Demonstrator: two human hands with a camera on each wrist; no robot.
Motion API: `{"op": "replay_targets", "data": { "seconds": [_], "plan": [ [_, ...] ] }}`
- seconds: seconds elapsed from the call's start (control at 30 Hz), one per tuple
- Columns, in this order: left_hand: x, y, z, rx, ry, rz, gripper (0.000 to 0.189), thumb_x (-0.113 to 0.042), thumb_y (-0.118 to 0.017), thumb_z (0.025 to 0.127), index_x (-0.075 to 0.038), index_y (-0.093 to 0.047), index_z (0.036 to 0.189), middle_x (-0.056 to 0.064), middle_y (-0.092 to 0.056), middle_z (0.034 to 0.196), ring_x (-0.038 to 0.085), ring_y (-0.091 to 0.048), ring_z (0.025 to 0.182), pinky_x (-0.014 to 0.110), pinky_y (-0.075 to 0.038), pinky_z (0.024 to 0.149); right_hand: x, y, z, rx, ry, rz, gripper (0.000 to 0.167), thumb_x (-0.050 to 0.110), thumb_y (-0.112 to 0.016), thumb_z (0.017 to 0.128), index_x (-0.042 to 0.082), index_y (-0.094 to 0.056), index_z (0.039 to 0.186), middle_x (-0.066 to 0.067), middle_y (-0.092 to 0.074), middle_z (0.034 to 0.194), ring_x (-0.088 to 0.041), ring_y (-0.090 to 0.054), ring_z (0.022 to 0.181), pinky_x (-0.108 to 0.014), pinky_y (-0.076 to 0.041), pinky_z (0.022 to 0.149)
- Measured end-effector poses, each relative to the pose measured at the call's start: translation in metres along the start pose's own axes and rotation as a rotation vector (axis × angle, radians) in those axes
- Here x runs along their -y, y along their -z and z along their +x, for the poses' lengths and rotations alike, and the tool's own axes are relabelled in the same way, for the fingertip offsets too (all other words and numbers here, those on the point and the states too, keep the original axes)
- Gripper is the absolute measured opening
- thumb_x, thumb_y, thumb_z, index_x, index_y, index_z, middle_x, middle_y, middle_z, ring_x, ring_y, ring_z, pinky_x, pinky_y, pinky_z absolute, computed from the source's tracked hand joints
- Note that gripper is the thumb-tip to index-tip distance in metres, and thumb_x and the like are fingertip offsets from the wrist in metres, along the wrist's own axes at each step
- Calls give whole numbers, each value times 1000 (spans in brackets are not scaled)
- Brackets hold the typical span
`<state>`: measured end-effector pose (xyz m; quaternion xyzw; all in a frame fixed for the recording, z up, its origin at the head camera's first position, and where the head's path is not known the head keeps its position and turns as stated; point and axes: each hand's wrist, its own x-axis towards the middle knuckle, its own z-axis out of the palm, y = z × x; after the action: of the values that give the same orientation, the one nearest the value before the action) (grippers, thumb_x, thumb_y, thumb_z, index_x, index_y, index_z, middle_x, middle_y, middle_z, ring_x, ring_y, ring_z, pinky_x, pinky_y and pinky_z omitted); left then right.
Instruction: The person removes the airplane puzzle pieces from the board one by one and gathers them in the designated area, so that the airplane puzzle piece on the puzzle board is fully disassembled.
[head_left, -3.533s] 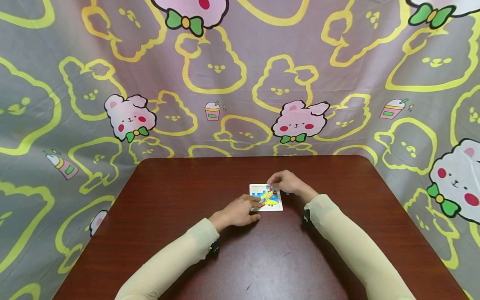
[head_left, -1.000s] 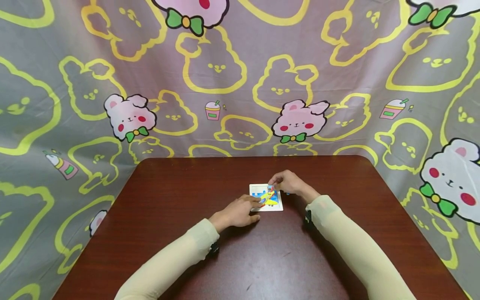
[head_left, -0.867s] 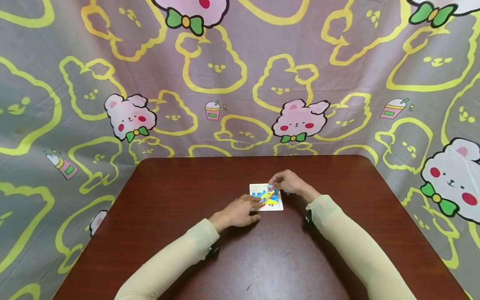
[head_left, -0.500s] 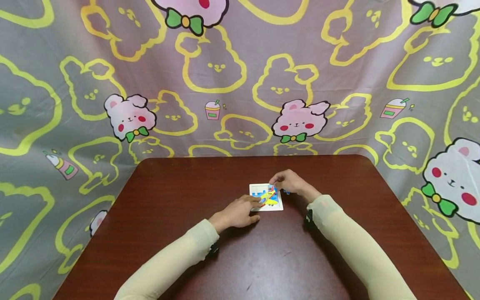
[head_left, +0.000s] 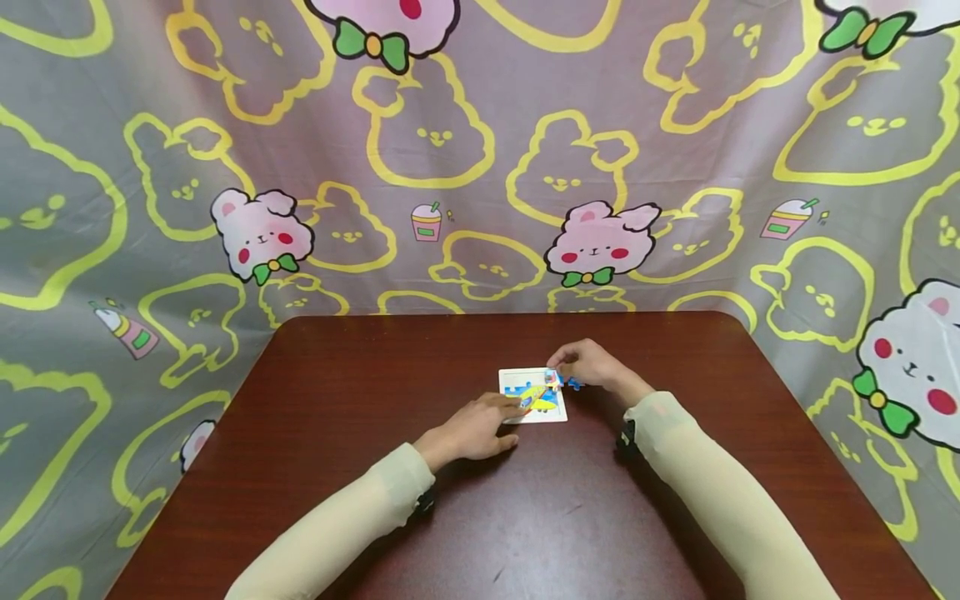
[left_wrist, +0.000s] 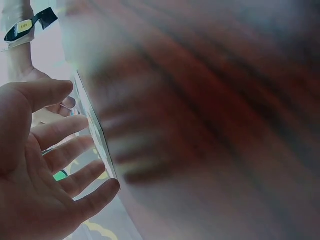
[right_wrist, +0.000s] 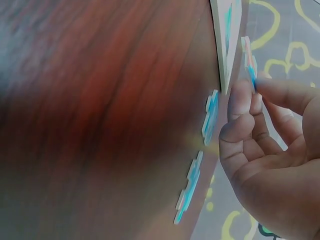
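Observation:
A white-framed jigsaw puzzle board with a yellow aeroplane picture lies on the table, partly filled with pieces. My left hand rests on its lower left part with the fingers extended; the left wrist view shows them spread along the board's edge. Between thumb and fingers, my right hand pinches a small puzzle piece, held up over the board's upper right corner. Two loose blue puzzle pieces, one nearer and one closer to the board, lie on the table beneath that hand.
The brown wooden table has rounded far corners. Behind it and at both sides hangs a grey curtain with yellow outlines and rabbit prints. Black bands sit at both wrists.
The right hand, earlier at the board's upper right corner, has shifted a little to the right with the puzzle piece. More of the loose blue pieces now shows. The left hand has barely moved.

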<state>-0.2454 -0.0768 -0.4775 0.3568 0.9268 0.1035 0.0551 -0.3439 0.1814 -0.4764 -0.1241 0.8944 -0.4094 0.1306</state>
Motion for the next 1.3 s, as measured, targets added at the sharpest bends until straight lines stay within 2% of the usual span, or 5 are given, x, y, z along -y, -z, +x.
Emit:
{"op": "replay_targets", "data": {
  "seconds": [0.23,0.57,0.83,0.97,1.3],
  "plan": [
    [1,0,-5,-16,-21,10,47,-31,-64,95,-13,-61,138,8,-52,150,30,-47,140,48,-45,111,-5,7,-5,-2,12,-18,17,8,-62,94,7,-75,106,-7,-69,85,-18,-56,68,-29,-46,55],
    [1,1,-9,-20,-25,12,48,-33,-65,94,-13,-61,138,5,-55,148,28,-49,138,46,-45,111,-8,14,-9,-3,-29,-40,19,12,-61,96,10,-74,110,-8,-69,87,-21,-58,73,-29,-45,58],
    [2,0,-9,-17,-33,0,48,-32,-64,95,-12,-61,138,6,-55,148,29,-49,138,43,-42,113,-11,28,-17,-13,-50,27,19,13,-60,98,10,-73,112,-11,-69,98,-26,-62,81,-33,-50,63],
    [2,0,-8,-19,-35,-15,47,-32,-64,95,-12,-62,137,6,-55,148,29,-49,138,42,-41,114,-18,36,-20,-17,-37,57,19,14,-61,98,8,-72,113,-13,-68,98,-26,-59,78,-33,-50,62],
    [3,-1,-8,-14,-19,-32,48,-31,-65,95,-11,-60,139,5,-54,149,29,-48,139,44,-42,114,-35,49,-29,-33,-30,51,20,14,-61,99,7,-71,114,-14,-70,101,-25,-62,83,-34,-51,67]
  ]
}}
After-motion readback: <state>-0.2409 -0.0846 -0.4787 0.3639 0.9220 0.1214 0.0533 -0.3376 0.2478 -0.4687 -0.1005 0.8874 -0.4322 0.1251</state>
